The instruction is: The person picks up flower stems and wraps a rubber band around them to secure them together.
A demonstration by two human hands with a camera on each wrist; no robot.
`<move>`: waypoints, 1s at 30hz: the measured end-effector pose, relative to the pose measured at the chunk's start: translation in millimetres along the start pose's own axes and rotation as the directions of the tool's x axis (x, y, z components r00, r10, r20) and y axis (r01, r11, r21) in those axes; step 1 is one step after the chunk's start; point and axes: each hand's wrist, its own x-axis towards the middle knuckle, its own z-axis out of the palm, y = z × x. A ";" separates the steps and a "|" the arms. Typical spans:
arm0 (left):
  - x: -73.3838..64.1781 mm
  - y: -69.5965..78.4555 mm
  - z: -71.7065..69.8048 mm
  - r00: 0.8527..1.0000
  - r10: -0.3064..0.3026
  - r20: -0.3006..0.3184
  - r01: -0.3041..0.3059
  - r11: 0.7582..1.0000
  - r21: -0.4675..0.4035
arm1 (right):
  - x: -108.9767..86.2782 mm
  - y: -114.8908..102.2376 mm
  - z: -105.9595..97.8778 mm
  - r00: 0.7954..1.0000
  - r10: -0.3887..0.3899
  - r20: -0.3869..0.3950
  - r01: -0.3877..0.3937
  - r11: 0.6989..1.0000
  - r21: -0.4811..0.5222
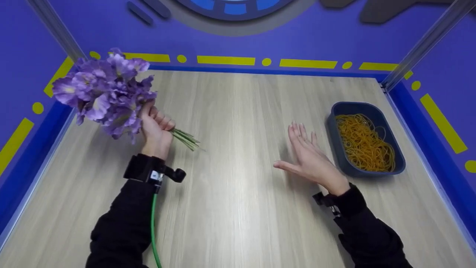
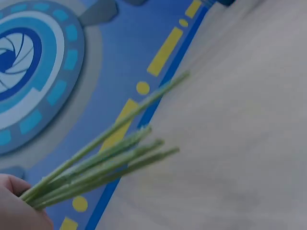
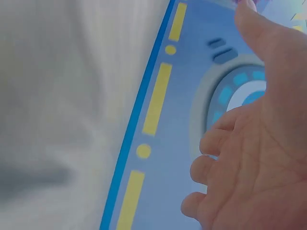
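A bunch of purple artificial flowers (image 1: 106,93) is gripped by the left hand (image 1: 158,128) at the left of the table, the blossoms tilted up and to the left. Its green stems (image 2: 103,163) stick out past the curled fingers toward the table's middle. Over the right half of the table, the right hand (image 1: 308,158) holds nothing; its fingers are extended and the thumb is spread away from them. In the right wrist view the palm of the right hand (image 3: 254,158) shows bare.
Just right of the right hand stands a dark blue-grey tub (image 1: 336,149) with a heap of yellowish rubber bands (image 1: 364,143) in it. Blue printed walls (image 1: 238,42) enclose the wooden table (image 1: 230,178) at the back and sides. A green cable (image 1: 153,227) runs along the left sleeve.
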 end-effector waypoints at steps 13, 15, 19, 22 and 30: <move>-26.1 -62.2 24.3 0.993 0.016 0.114 0.003 0.987 -0.160 | 8.4 -62.4 5.1 0.979 -0.201 -0.020 0.200 0.980 -0.019; -33.8 -71.6 28.0 0.990 0.019 0.141 0.004 0.987 -0.159 | 10.9 -70.7 6.4 0.977 -0.213 -0.024 0.212 0.977 -0.028; -49.6 -90.6 32.5 0.978 0.027 0.206 0.005 0.988 -0.153 | 15.1 -87.2 7.7 0.971 -0.235 -0.051 0.232 0.971 -0.062; -58.5 -103.9 33.5 0.966 0.027 0.256 0.009 0.990 -0.141 | 17.6 -97.6 6.9 0.969 -0.235 -0.074 0.228 0.969 -0.093; -77.3 -130.7 33.2 0.933 -0.003 0.359 0.078 0.978 -0.195 | 26.3 -107.5 14.6 0.973 -0.190 -0.133 0.181 0.980 -0.079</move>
